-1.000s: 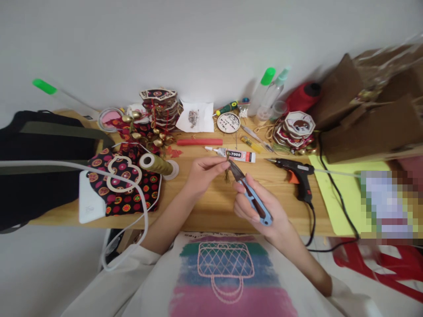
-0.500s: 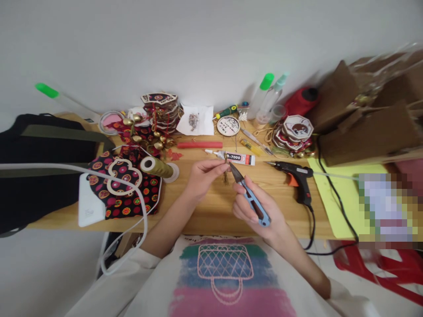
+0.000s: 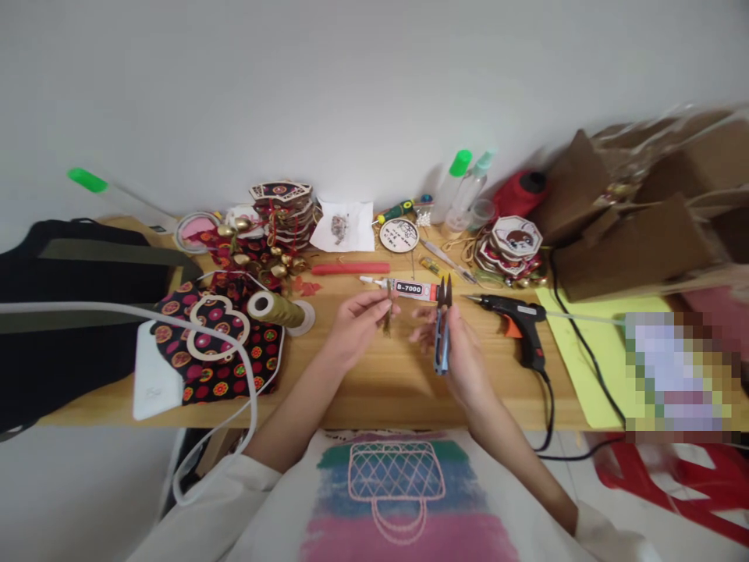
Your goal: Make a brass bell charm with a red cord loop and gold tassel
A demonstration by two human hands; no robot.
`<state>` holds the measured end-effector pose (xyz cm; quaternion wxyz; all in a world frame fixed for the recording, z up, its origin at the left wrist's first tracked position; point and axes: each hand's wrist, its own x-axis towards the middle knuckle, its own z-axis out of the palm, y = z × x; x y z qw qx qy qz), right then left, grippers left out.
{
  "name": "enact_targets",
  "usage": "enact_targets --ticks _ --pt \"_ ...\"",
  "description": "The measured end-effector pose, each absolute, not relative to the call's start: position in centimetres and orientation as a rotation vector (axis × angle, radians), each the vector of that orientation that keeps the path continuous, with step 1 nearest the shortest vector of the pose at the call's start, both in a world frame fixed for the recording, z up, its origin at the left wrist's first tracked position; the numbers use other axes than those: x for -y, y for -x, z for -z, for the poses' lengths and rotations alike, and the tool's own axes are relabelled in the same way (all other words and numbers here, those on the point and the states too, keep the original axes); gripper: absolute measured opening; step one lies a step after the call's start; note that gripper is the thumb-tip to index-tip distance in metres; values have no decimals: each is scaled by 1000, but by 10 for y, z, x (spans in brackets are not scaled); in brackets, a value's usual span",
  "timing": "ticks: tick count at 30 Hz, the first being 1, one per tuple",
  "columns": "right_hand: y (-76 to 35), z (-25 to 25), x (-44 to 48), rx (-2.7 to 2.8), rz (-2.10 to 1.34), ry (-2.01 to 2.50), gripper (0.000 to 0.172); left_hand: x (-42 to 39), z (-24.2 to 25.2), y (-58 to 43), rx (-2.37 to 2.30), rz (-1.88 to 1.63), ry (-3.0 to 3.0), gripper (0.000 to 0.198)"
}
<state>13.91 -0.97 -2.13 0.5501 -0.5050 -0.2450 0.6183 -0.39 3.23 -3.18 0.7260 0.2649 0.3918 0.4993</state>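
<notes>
My left hand (image 3: 356,324) pinches a small olive-gold tassel (image 3: 387,316) that hangs just above the wooden table (image 3: 374,382). My right hand (image 3: 459,351) grips blue-handled thread snips (image 3: 441,324), which stand upright with their blades open and pointing away from me. The snips are a short way right of the tassel, not touching it. A tube of B-7000 glue (image 3: 403,287) lies on the table just behind both hands.
A black glue gun (image 3: 518,316) with its cord lies to the right, beside a yellow sheet (image 3: 591,351). A gold thread spool (image 3: 278,308), patterned fabric (image 3: 222,351) and a white phone (image 3: 153,375) lie left. Stacked ornaments (image 3: 281,211), bottles (image 3: 453,183) and brown bags (image 3: 637,226) line the back.
The snips have left the tassel, moved right and turned upright with the blades open. The left hand with the tassel has shifted slightly left.
</notes>
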Motion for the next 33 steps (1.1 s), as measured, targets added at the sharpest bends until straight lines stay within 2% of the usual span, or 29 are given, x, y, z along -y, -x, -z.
enact_targets --ticks 6,10,17,25,33 --pt "-140 37 -8 539 -1765 1022 49 -34 35 8 -875 -1056 -573 34" --pt "-141 46 -16 483 -1900 951 46 -36 39 14 -992 -1132 -657 35" --pt "-142 58 -18 479 -1845 1021 45 -30 32 36 -1223 -1318 -1038 35" --pt "-135 45 -18 596 -1793 1000 48 -25 20 44 -1199 -1358 -1007 32" --pt "-98 40 -28 709 -1905 898 44 -16 7 44 -1062 -1324 -942 34"
